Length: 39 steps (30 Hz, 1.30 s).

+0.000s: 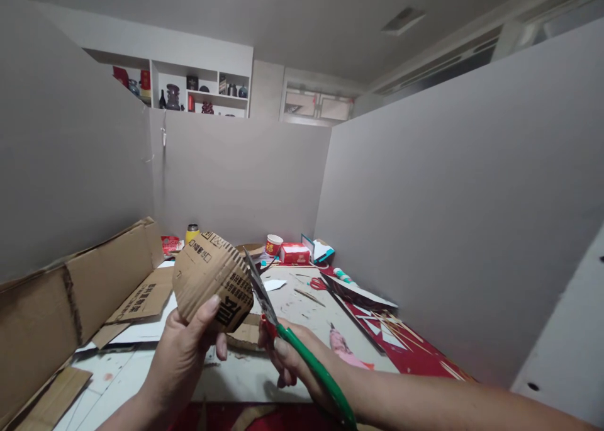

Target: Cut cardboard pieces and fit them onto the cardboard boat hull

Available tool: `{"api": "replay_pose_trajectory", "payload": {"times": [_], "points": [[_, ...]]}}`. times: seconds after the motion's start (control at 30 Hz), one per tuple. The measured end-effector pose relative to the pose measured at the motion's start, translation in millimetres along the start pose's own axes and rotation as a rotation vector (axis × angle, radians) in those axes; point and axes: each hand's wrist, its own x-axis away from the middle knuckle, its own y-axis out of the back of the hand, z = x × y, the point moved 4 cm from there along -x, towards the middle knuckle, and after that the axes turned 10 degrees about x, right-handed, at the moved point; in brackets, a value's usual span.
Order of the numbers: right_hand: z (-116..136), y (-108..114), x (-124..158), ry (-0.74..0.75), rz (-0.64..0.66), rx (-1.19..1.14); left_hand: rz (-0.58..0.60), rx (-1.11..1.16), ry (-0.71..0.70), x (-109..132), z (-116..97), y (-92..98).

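Note:
My left hand [191, 336] grips a roughly rounded piece of brown cardboard [207, 277] by its lower edge, thumb on the printed face. Black lettering and stripes cover much of that face. In my right hand [295, 355] is a pair of scissors [314, 371] with green handles, my fingers around the grips. The scissor blades point up and away, close along the right edge of the cardboard. Whether the blades touch it I cannot tell. Below, a further strip of cardboard [248, 333] lies partly hidden behind my hands.
A large opened cardboard box [113, 261] stands at the left. On the table's far side are a yellow bottle [192, 233], a paper cup [274, 245] and a red tissue box [295, 253]. Red-handled scissors [318, 284], a pink cloth-like item [343, 348] and thin wooden sticks [401, 330] lie right. Grey partitions [245, 179] surround the table.

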Motion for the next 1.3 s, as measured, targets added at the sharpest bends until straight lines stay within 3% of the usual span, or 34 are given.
{"api": "replay_pose_trajectory", "payload": {"times": [0.17, 0.33, 0.53, 0.87, 1.3], "points": [[0.1, -4.3, -5.0, -0.051, -0.032, 0.016, -0.019, -0.021, 0.015, 1.0, 3.2, -0.4], [-4.5, -3.8, -4.7, 0.009, -0.06, 0.074, -0.038, -0.038, 0.006, 1.3, 3.3, -0.1], [8.6, 2.0, -3.3, 0.015, -0.045, 0.164, -0.06, -0.041, 0.013, 0.3, 4.5, 2.0], [0.7, 2.5, -3.6, -0.018, -0.133, 0.073, -0.082, -0.093, 0.004, 3.4, 5.9, -1.3], [3.2, 1.2, -4.4, -0.059, -0.147, 0.098, -0.08, -0.15, -0.025, 5.0, 6.2, -2.5]]}}
